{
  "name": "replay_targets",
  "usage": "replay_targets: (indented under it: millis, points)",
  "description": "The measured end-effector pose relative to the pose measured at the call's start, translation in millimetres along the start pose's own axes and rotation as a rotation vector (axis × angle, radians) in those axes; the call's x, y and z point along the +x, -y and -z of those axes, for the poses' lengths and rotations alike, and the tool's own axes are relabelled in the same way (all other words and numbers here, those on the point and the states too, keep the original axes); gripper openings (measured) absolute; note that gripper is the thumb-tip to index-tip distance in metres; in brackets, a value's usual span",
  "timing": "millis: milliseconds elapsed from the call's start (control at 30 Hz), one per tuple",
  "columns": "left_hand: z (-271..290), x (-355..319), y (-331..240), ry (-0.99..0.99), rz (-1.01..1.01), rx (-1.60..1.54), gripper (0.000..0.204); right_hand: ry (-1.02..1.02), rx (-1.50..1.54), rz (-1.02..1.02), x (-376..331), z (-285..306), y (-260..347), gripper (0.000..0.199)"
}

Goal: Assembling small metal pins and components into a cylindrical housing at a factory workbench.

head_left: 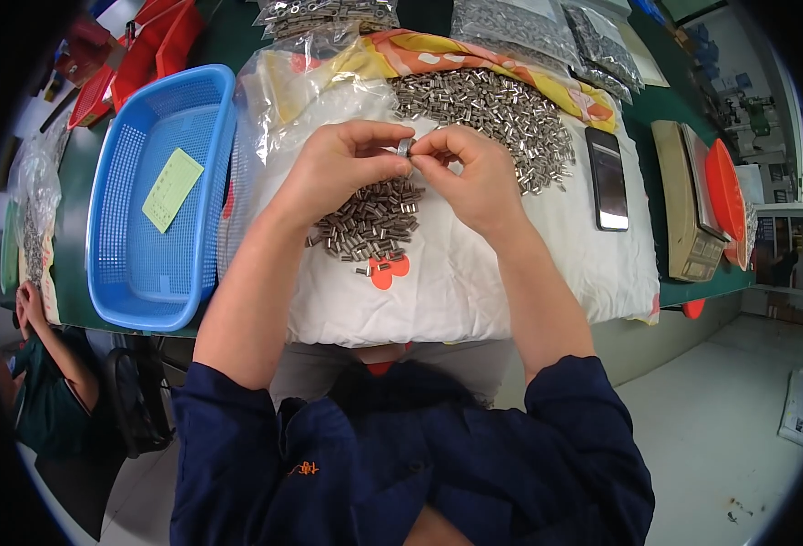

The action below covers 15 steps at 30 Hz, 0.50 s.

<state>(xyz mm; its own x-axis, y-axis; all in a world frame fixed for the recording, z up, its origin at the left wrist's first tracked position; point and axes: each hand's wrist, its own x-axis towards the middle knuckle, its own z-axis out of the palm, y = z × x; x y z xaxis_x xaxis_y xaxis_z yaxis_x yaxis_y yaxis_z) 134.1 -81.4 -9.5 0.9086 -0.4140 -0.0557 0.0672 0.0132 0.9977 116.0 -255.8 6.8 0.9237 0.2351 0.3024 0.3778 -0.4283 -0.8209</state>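
Note:
My left hand [351,164] and my right hand [469,171] meet above the middle of the white cloth [456,282]. Between the left thumb and fingers a small shiny metal piece [404,146], perhaps a ring or short sleeve, is pinched. The right thumb and forefinger close at its right side, touching it or nearly so; the fingertips partly hide it. Below the hands lies a pile of small metal cylinders [369,226], a few of them loose at its near edge. Behind the right hand spreads a larger, brighter pile of similar metal pieces [492,114].
A blue plastic basket [101,227] with a green paper slip [174,189] stands left. A phone [609,182] lies on the cloth at right, beyond it a scale [688,200] and red tray [727,196]. Bags of metal parts [515,32] line the back. Another person [55,382] works at far left.

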Motion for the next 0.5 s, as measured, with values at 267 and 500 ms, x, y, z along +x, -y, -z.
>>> replay_targets:
  millis: [267,500]
  points:
    - [-3,0,-4,-0.003,0.018,-0.068,0.035,0.095,0.271,-0.176,1,6,-8,0.01]
    - [-5,1,-1,-0.024,-0.013,-0.036,0.033,-0.007,0.019,-0.035,-1,3,2,0.008]
